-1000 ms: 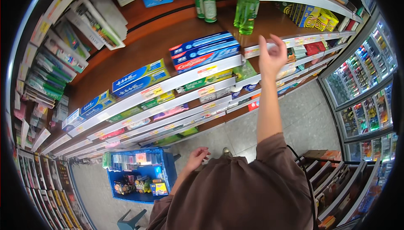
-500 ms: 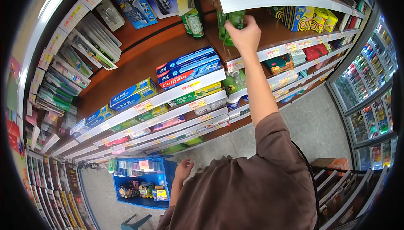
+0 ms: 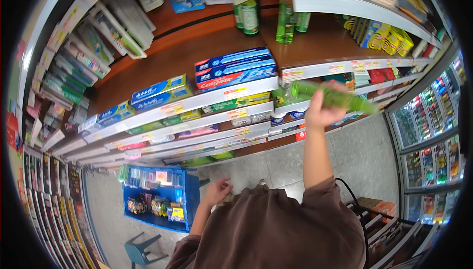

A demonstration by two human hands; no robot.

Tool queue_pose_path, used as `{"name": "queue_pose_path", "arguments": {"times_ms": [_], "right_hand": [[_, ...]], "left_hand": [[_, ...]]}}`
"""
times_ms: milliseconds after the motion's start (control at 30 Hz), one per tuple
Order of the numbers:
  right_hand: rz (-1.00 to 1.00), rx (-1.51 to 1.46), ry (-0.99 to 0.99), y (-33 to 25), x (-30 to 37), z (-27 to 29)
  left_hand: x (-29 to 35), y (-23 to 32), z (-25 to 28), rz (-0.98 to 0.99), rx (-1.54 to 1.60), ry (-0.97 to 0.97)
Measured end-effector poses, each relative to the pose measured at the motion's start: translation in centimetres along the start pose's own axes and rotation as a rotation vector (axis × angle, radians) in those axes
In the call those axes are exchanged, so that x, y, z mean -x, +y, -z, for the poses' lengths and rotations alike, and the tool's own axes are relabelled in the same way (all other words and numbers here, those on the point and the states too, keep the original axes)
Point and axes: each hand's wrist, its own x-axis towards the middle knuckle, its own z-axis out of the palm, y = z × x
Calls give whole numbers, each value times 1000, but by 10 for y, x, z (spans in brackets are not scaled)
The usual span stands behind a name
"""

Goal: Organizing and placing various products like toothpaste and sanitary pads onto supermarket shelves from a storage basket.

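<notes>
Head view: green bottle [image 3: 335, 97] in right hand [image 3: 322, 114].

One green bottle [image 3: 335, 97] in hand, three green bottles [image 3: 286, 20] on the shelf [image 3: 325, 47], three blue toothpaste boxes [image 3: 234, 67], one blue stool [image 3: 140, 249].

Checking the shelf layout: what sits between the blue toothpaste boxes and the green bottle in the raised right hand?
In the head view, only a white shelf edge with price tags lies between the blue toothpaste boxes and the green bottle in the right hand.
</notes>
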Motion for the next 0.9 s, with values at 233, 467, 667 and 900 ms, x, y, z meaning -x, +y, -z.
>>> {"name": "queue_pose_path", "arguments": {"times_ms": [233, 467, 667, 900], "right_hand": [[119, -44, -1006, -89, 156, -20], [31, -233, -1523, -158, 296, -65], [-121, -285, -1715, -224, 362, -143], [-290, -168, -1769, -241, 412, -156]], "left_hand": [[56, 73, 84, -558, 513, 194], [125, -2, 137, -446, 106, 404], [187, -108, 168, -206, 150, 789], [186, -278, 204, 223, 56, 1114]]}}
